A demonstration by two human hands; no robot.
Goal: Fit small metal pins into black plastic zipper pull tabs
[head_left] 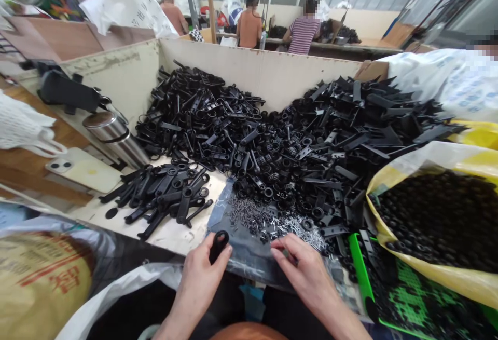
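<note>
My left grip (202,272) holds a black part (218,246), ring end up, by the front edge of the bench (199,229). My right grip (299,262) is curled near loose screws (290,227); I cannot tell if it's holding anything.

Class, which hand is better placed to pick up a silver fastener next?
Probably the right hand: it is nearer the silver fasteners and shows no clearly visible held part, while the left hand grips a black ring-ended part.

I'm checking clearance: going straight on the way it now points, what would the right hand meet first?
Probably the small metal pieces strewn ahead of the right hand, though its height is unclear.
</note>
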